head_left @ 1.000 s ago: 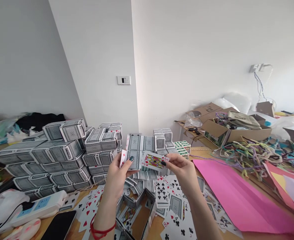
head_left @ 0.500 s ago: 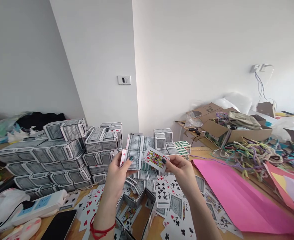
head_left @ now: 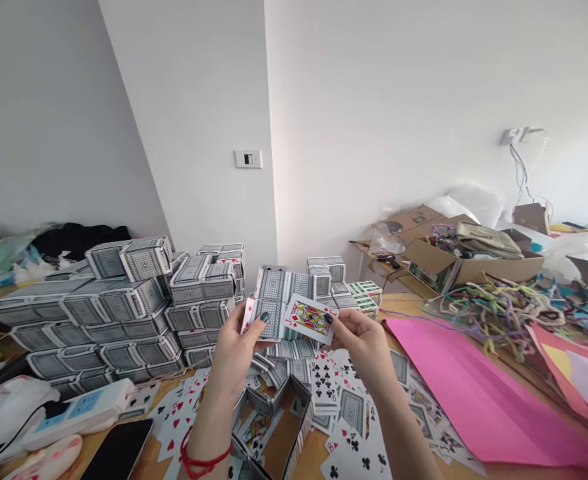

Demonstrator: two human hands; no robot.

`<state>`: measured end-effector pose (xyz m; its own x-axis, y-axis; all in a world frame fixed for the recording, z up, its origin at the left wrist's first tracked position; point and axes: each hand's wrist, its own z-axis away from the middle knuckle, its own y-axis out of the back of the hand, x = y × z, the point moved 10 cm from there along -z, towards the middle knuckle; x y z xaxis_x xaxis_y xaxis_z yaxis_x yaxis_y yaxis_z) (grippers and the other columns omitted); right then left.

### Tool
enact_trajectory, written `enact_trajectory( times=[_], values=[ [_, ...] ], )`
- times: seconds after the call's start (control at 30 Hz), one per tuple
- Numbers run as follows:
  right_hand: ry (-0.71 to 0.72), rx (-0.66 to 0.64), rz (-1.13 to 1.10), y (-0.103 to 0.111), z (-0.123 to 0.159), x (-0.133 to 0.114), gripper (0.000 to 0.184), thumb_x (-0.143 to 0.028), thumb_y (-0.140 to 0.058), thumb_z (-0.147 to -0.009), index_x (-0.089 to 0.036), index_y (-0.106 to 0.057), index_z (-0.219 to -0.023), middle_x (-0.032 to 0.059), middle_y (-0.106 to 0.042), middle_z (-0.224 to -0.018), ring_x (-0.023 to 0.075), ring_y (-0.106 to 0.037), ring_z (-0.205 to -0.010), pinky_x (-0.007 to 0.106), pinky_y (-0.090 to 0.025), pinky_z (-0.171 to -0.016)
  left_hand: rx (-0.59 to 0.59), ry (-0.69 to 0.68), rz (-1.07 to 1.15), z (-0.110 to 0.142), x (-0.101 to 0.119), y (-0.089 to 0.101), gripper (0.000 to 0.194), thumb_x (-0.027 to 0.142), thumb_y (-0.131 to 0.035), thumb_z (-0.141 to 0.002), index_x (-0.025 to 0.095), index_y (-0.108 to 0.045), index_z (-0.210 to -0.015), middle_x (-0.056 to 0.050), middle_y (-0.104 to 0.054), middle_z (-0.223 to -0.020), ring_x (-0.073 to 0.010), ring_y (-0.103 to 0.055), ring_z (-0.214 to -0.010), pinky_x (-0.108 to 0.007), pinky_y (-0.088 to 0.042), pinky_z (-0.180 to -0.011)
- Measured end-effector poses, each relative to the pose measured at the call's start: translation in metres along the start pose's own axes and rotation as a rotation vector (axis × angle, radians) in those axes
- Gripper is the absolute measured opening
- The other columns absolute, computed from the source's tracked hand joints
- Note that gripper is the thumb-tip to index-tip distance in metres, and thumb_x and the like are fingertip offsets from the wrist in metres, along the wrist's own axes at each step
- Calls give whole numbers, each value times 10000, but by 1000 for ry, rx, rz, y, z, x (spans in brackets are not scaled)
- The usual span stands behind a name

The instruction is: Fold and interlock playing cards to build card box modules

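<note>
Left hand (head_left: 237, 343) on card panel (head_left: 274, 300), right hand (head_left: 361, 333) pinching jack of diamonds (head_left: 308, 319)
Left hand closed on panel's near left edge, thumb on top, red-diamond card (head_left: 247, 315) at its side; right hand narrow, thumb and fingers on card's right end, jack face up over panel's lower right; both above desk (head_left: 314, 457), card blocks (head_left: 109, 303) stacked to the left, open card frame (head_left: 301, 407) below, pink paper (head_left: 474, 393) to the right

Loose cards (head_left: 324, 383) before stacks (head_left: 99, 307), phone (head_left: 117, 450) left
</note>
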<state>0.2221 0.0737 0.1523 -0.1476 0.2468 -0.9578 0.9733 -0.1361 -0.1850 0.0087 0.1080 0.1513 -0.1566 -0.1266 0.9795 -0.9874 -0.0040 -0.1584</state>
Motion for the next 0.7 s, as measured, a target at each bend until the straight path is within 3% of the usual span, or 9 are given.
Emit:
enact_trajectory(
  times=[0.4, 0.7],
  values=[
    [23, 24, 54, 2, -1, 0, 303, -462, -652, -691, -167, -589, -728, 55, -696, -708, 199, -652, -643, 280, -546, -507, 5, -6, -24, 0, -2, 1, 366, 297, -618, -716, 229, -550, -1068, -63, -590, -1093, -190, -589, -849, -270, -534, -610],
    [-47, -66, 136, -6, -1, 11, 354, -487, -611, -716, -142, -640, -786, 32, -664, -620, 147, -601, -500, 266, -548, -477, 20, 1, -81, 0, 0, -1, 373, 317, -607, -710, 206, -542, -1060, -75, -590, -1051, -212, -588, -855, -283, -531, -590]
  ],
)
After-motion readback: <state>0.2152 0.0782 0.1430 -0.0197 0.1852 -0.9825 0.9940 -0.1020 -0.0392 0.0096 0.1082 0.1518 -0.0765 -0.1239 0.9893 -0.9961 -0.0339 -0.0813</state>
